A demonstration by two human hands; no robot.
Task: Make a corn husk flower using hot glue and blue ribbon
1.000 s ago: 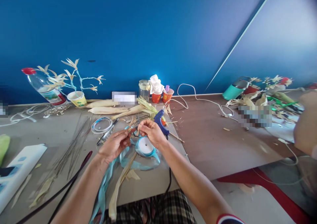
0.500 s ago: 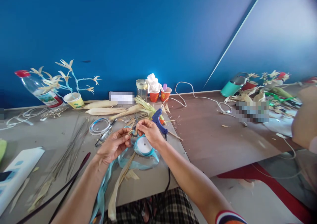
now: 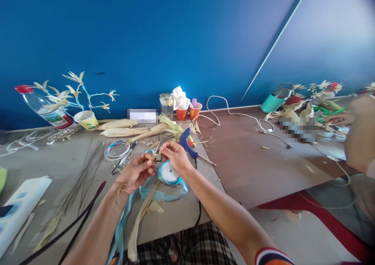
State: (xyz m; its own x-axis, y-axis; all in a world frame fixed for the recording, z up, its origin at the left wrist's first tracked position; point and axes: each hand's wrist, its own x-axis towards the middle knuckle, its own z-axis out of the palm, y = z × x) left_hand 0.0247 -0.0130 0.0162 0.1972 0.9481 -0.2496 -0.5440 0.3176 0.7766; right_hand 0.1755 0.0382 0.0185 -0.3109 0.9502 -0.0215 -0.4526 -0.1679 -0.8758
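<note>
My left hand [image 3: 138, 172] pinches a small, thin strip of dry corn husk [image 3: 154, 155] between thumb and fingers. Close to its right, my right hand [image 3: 176, 157] has thumb and forefinger pressed together; whatever is between them is too small to make out. Just below the hands lies a white spool of light-blue ribbon [image 3: 170, 172], with loose ribbon [image 3: 165, 195] trailing toward me. A long husk strip [image 3: 141, 222] reaches the table's front edge. Behind my right hand lies a blue glue gun [image 3: 187, 143], beside more corn husks [image 3: 124, 132].
Thin wires [image 3: 76, 171], a ring of tubing [image 3: 115, 151] and a pen [image 3: 125, 155] lie left. At the back stand a yellow cup [image 3: 86, 120] with husk flowers, a tilted bottle [image 3: 55, 114], a jar [image 3: 166, 107] and red cups [image 3: 181, 113]. A co-worker's arm [image 3: 361, 128] is at right.
My right hand has drawn slightly away from my left, widening the gap between the fingertips. At the right, a co-worker's hand has come into view near the husks.
</note>
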